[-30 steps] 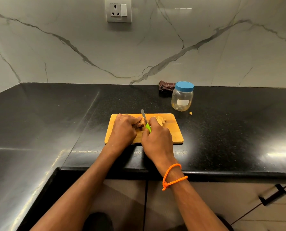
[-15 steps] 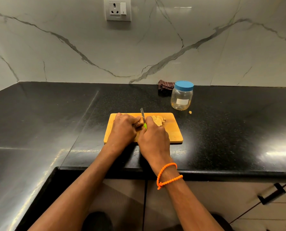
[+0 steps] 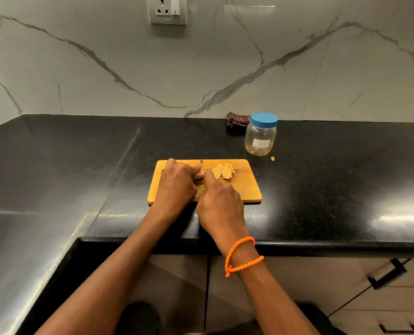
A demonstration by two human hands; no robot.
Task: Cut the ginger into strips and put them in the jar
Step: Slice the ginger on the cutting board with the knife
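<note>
A wooden cutting board [image 3: 248,189] lies on the black counter in front of me. My left hand [image 3: 177,183] grips a piece of ginger [image 3: 200,176] on the board, fingers curled over it. My right hand [image 3: 221,204] holds a small knife [image 3: 201,164]; only the blade tip shows between my hands, down against the ginger. Several cut ginger slices [image 3: 222,171] lie just right of the blade. The clear jar [image 3: 260,134] with a blue lid stands closed beyond the board's far right corner.
A tiny ginger scrap [image 3: 272,158] lies on the counter beside the jar. A dark folded cloth [image 3: 237,120] sits against the marble wall behind the jar. The counter edge [image 3: 321,245] runs just below my wrists, with drawers underneath.
The knife has gone down into the ginger; its green handle, visible before, is now hidden in my right hand. My left hand stays on the ginger.
</note>
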